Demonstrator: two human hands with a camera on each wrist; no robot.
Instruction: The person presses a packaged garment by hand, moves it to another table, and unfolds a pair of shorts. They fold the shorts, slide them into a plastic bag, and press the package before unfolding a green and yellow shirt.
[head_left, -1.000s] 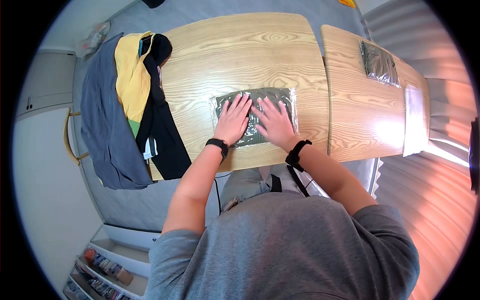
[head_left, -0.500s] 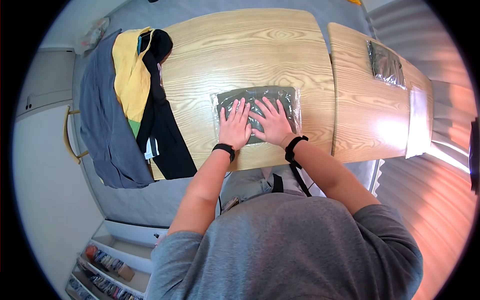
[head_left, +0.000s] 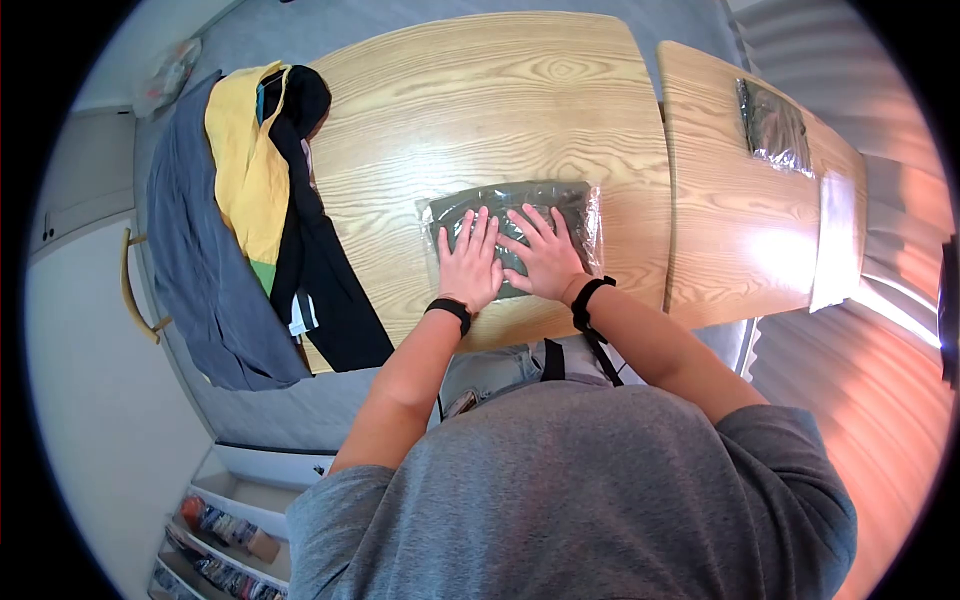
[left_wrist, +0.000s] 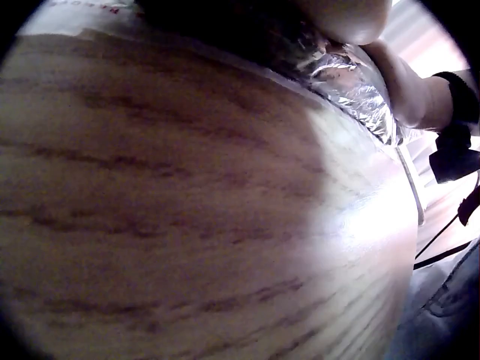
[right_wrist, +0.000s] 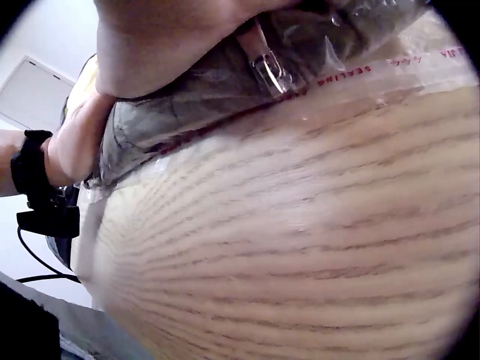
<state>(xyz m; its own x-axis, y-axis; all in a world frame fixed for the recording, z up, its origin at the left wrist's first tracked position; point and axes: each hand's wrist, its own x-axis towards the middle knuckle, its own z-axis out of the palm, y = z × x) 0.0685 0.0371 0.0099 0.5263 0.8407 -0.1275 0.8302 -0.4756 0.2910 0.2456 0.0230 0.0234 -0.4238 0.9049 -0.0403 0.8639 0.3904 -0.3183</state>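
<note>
A folded dark olive garment in a clear plastic bag (head_left: 556, 192) lies flat near the table's front edge. On its left half rests my left hand (head_left: 468, 268), palm down with fingers straight and pointing away from me. My right hand (head_left: 548, 262) presses the right half, fingers spread, its thumb close to the left hand's thumb. In the right wrist view a strip with red lettering (right_wrist: 352, 79) runs along the bag's edge. Crinkled shiny plastic (left_wrist: 352, 86) shows under the hands in the left wrist view.
At the left of the wooden table (head_left: 470, 90) lie a grey-blue garment (head_left: 205, 240), a yellow one (head_left: 245, 170) and a black one (head_left: 335, 290). A second table (head_left: 715, 220) at the right bears another bagged dark garment (head_left: 775, 125) and a whitish plastic sheet (head_left: 832, 240).
Both hands have slid slightly toward me over the bag, away from its far edge. The left hand's fingers have spread a little. The head view has shifted slightly.
</note>
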